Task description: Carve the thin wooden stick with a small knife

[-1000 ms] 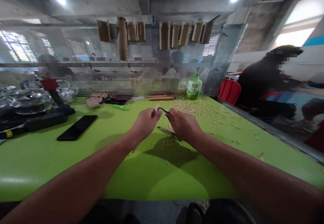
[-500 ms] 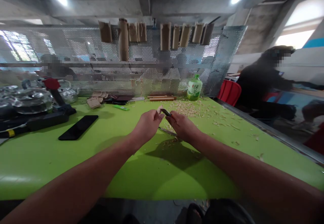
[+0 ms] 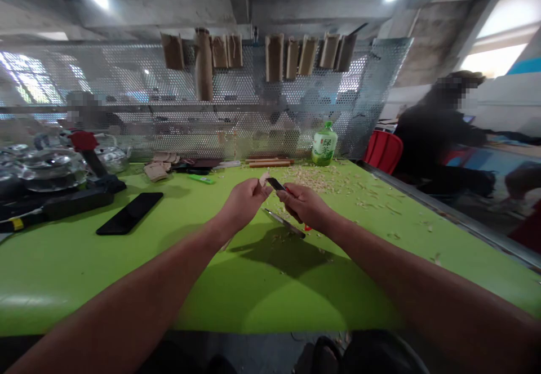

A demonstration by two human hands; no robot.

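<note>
My left hand [image 3: 249, 195] is closed around a pale wood piece [image 3: 264, 178], whose tip rises past the fingertips. A pale end also shows below the left wrist; whether it belongs to the same piece I cannot tell. In my right hand [image 3: 305, 202] is a knife [image 3: 276, 185] with a dark blade pointing left, close against the wood; most of its handle is hidden in the fingers. Below the hands, a slim metal tool [image 3: 285, 223] lies on the green table [image 3: 203, 295]. A small red thing [image 3: 307, 228] shows under the right hand, its kind unclear.
Shavings [image 3: 325, 179] are scattered at the back and right. A black phone [image 3: 130, 213] lies left, near glass pots [image 3: 53, 171]. A green bottle [image 3: 324, 146] stands at the back before a perforated metal screen [image 3: 253, 132]. A person [image 3: 439, 126] sits at right beyond the table edge.
My right hand has turned slightly, and more of the slim tool and the red thing now show below it. More of the wood's tip is visible above my left fingers.
</note>
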